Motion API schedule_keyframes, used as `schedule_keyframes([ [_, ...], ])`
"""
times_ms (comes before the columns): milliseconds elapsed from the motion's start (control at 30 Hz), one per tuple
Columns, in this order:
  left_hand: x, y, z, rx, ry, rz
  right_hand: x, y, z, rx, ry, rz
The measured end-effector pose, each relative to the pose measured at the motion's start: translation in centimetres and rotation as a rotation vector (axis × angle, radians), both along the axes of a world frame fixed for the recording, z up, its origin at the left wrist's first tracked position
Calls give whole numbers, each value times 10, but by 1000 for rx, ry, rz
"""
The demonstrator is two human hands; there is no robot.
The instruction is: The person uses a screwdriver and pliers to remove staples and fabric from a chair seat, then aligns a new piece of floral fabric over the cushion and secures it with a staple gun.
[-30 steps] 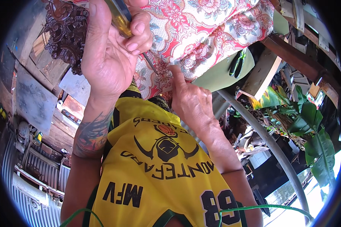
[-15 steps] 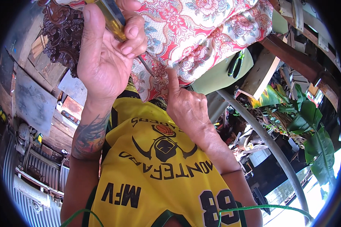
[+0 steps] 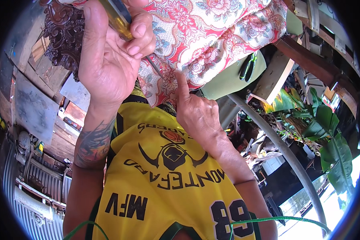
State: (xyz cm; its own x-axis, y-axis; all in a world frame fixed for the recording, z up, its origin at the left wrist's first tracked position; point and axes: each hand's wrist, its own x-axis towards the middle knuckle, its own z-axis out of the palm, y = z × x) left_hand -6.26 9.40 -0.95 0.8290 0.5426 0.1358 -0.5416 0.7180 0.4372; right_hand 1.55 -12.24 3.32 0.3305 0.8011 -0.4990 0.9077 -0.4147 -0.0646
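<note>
My left hand (image 3: 110, 66) is closed around a screwdriver with a see-through amber and dark handle (image 3: 118, 20). Its thin metal shaft (image 3: 154, 67) slants down to the right, the tip against a red and white floral fabric (image 3: 212, 24). My right hand (image 3: 200, 114) is at the fabric's near edge, index finger stretched out and pressing on the cloth just right of the tip. Its other fingers curl under and its thumb is hidden, so most of its hold on the cloth is out of sight.
Dark carved wood (image 3: 64, 40) borders the fabric on the left. Pliers with black and green handles (image 3: 249, 67) lie on a pale green surface (image 3: 224, 82) at the right. Beyond are a curved wooden piece (image 3: 312, 60), a grey pipe (image 3: 284, 146) and leafy plants (image 3: 336, 156).
My left hand and the screwdriver have shifted slightly to the left, and a bit more of the shaft shows. My right index finger keeps its place on the fabric.
</note>
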Motion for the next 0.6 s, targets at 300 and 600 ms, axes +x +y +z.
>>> schedule_keyframes([
  [300,27,-31,16,15,29,163,38,-14,2,557,249,-314],
  [600,76,-32,-7,314,-1,87,206,-92,-72,281,-374,-738],
])
